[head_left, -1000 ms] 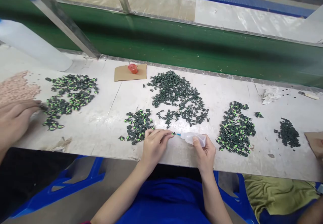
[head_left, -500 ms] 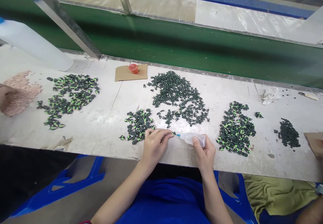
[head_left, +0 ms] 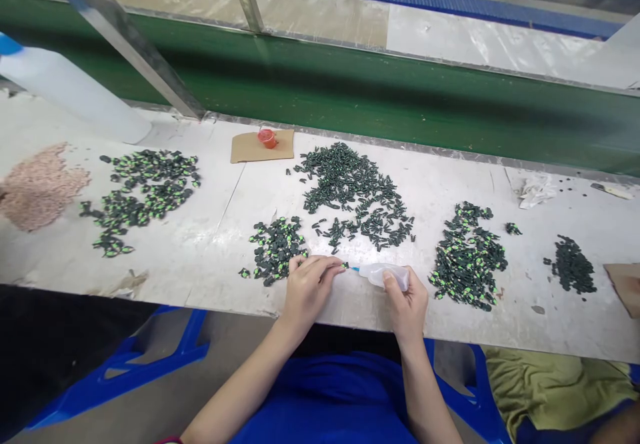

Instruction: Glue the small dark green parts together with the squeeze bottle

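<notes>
Between its thumb and fingertips my left hand [head_left: 311, 284] pinches a small black-and-green piece [head_left: 345, 265]. A translucent squeeze bottle [head_left: 383, 275] lies sideways in my right hand [head_left: 407, 301], with its thin blue tip pointing left, close to the piece. Whether the tip touches it is too small to tell. Just left of my left hand is a pile of black-and-green pieces [head_left: 276, 247]. Beyond both hands spreads a heap of small dark rod-like parts [head_left: 345, 177]. Another black-and-green pile [head_left: 470, 257] lies right of my right hand.
At the back, a red cup [head_left: 267, 139] stands on cardboard [head_left: 241, 151]. Further left are a black-and-green pile [head_left: 150, 184], pinkish parts [head_left: 43, 187] and a large white bottle [head_left: 80, 91]. Dark discs [head_left: 571, 265] and crumpled tissue [head_left: 537, 191] lie right. A green wall [head_left: 350, 87] runs behind.
The bottle's tip has drawn slightly away from the piece, to the right. My left hand keeps its pinch. At the far left, another person's hand has left the pinkish heap.
</notes>
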{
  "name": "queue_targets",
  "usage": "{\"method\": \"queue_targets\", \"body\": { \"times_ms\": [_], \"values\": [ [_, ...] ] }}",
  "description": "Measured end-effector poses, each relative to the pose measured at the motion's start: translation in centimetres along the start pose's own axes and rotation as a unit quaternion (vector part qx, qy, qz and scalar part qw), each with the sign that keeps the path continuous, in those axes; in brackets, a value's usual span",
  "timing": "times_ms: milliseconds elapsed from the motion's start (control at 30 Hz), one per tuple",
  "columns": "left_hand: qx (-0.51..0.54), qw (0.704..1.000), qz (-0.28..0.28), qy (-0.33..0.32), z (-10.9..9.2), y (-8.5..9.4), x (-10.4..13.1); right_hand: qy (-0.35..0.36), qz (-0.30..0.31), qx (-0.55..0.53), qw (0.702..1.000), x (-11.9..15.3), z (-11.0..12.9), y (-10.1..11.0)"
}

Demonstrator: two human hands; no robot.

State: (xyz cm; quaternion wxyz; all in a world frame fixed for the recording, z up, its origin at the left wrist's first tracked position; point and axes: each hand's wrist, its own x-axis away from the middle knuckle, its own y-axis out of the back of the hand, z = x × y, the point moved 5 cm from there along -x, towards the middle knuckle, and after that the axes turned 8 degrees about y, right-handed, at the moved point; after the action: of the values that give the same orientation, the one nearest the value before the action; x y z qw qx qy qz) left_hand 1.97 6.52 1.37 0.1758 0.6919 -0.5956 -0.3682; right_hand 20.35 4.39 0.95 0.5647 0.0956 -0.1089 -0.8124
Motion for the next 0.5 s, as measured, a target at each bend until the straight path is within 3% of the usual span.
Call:
{"method": "queue_targets", "body": {
  "times_ms": [167,367,500],
  "values": [
    [-0.007,1.0,0.005,0.001,0.1,-0.1,0.1,0.013,-0.02,-0.024,0.999,0.1,-0.4,0.3],
    [-0.008,1.0,0.008,-0.012,-0.1,-0.1,0.3,0.018,-0.109,-0.173,0.979,-0.2,-1.4,1.7],
    [-0.005,1.0,-0.003,-0.027,-0.1,1.0,0.1,0.032,-0.087,-0.188,0.978,-0.7,-0.8,1.6]
  ]
}}
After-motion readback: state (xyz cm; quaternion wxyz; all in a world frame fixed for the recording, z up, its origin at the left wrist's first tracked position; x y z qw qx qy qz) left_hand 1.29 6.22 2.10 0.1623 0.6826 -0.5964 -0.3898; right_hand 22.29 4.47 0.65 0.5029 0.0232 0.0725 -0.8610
